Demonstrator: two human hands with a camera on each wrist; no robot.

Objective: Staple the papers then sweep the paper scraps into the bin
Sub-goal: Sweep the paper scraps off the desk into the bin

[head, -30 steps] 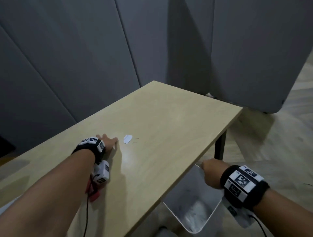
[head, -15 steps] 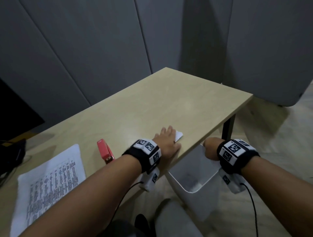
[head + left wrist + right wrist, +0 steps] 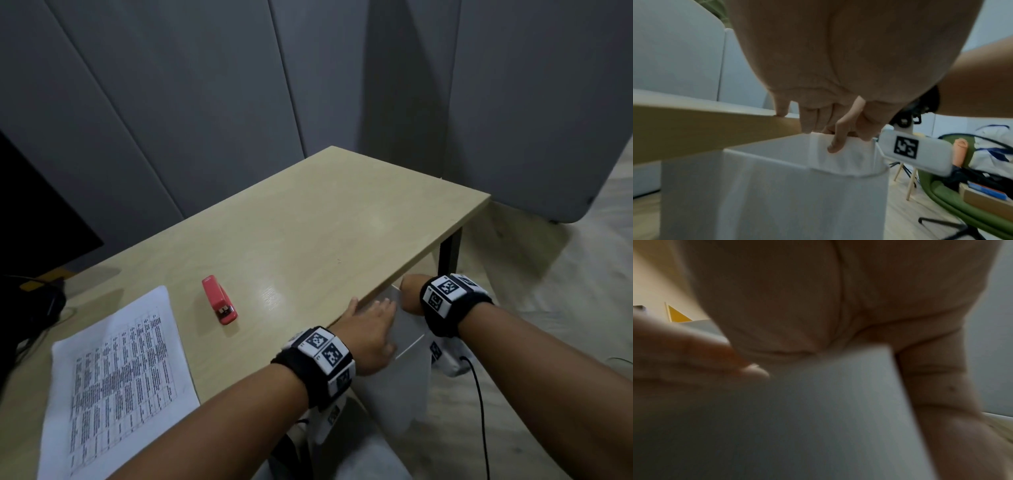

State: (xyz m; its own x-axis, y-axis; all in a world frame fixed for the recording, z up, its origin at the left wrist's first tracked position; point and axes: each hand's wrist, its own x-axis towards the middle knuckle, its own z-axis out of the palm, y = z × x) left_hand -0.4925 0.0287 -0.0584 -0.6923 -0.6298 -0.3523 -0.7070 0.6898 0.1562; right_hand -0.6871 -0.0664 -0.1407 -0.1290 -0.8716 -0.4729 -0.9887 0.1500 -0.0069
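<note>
Fingers point(image 3: 835, 142) of the left hand point(image 3: 368, 329) were extended over the front table edge, one fingertip pressing a white paper scrap point(image 3: 838, 154) that hung at the mouth of the white bin point(image 3: 777, 186); nothing was curled around it, so the hand read as flat and pushing, not grasping. Right hand point(image 3: 409, 294) was wrapped over the bin's far rim, thumb outside, holding the bin up under the table point(image 3: 325, 222) edge; the right wrist view was blurred but showed the bin wall against the palm. Scrap position: partly inside the bin opening, leaning on the inner wall by the corner, not yet dropped to the bottom. Printed papers point(image 3: 116, 377) lay flat at the left of the table, with the red stapler point(image 3: 219, 299) just beside them, apart; whether a staple was in place could not be told. No other scraps were visible on the tabletop. Judgement: sweep step close to done. Risks: scrap could cling to the fingertip and be lifted back out when the hand withdraws; it could slip outside the rim if the bin tilts or drops from the table edge; loosening the right-hand hold early would open a gap between rim and table.
</note>
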